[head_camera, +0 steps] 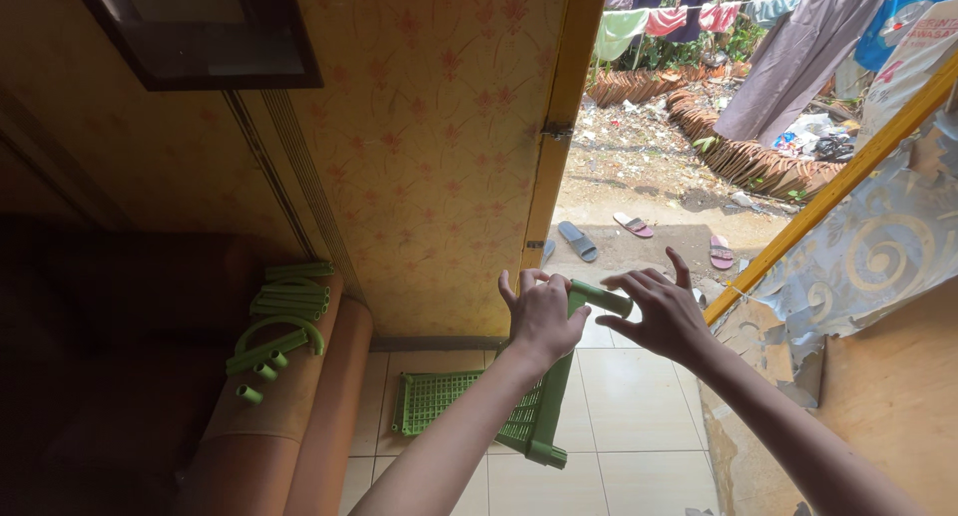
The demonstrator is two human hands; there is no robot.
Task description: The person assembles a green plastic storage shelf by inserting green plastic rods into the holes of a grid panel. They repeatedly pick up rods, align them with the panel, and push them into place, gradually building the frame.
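Note:
My left hand [542, 314] grips the upper corner of a green plastic shelf panel [548, 408] that I hold upright over the tiled floor. At that corner a short green tube [603, 297] sits, and the fingers of my right hand [663, 312] rest on its end with the other fingers spread. A second green lattice panel [431, 400] lies flat on the floor below, by the wall.
Several green tubes [291, 289] and a curved green piece [279, 334] lie on the brown sofa arm [299, 406] at left. An open doorway [659, 157] ahead leads to a yard with sandals [579, 241] and hanging laundry. A door [878, 276] stands at right.

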